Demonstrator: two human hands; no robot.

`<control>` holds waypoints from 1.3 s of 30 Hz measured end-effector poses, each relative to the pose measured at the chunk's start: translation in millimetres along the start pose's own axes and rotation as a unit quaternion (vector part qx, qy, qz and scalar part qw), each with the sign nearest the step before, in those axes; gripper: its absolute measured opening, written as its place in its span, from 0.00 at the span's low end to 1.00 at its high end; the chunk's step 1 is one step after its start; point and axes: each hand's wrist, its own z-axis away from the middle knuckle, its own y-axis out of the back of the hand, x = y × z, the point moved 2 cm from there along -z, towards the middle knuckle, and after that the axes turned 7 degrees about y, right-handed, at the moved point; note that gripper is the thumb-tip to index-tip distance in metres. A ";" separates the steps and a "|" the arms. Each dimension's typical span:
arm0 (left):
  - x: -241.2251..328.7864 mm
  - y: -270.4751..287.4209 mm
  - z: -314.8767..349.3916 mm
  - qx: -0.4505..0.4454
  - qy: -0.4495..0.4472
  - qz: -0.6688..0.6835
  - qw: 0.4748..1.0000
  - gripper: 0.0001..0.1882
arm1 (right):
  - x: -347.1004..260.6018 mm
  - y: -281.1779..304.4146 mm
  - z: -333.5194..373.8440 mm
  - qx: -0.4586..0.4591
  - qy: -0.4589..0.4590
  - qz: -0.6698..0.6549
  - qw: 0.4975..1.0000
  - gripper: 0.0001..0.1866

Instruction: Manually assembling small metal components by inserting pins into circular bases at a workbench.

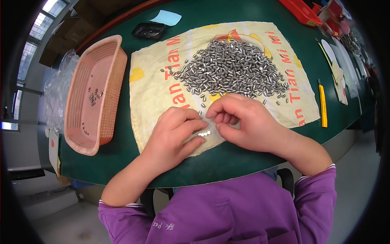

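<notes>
A: With the clock centred between the hands and twelve at the top, how is the left hand [172, 130] placed?

B: It is set at nine, thumb and forefinger bent around a short row of small bright pieces [204, 133]. Whether the row is gripped or merely fenced in cannot be told.

A: And the right hand [243, 122]?

B: It is held at three, its forefinger pointed toward nine and the other fingers curled. Thumb and forefinger tips are parted; whether anything is held in the curled fingers cannot be told.

A: What is found beyond?

B: A large pile of metal pieces [235, 69] is spread at about one, with strays scattered around its edge. It is carried by a cream cloth [142, 101], which is laid on a green table [195, 174].

A: And farther out?

B: Between nine and ten, a pink basket [111, 105] is seen, with a few dark pieces [92, 96] scattered inside. A black tray [148, 31] and a light-blue sheet [167, 17] are placed near eleven, a yellow cutter [323, 105] just before three.
</notes>
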 end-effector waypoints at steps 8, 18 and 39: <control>7.9 -8.2 0.7 -0.033 -0.097 -0.048 0.994 0.17 | 6.7 0.1 -0.9 0.060 0.028 0.011 0.998 0.11; 14.0 -8.0 -1.2 -0.020 -0.119 -0.085 0.989 0.14 | 11.8 -6.0 -0.9 0.037 0.041 0.025 0.998 0.11; -34.1 92.8 16.8 0.329 0.152 -0.194 0.912 0.06 | 14.7 -6.8 -2.9 0.030 0.072 0.113 0.991 0.06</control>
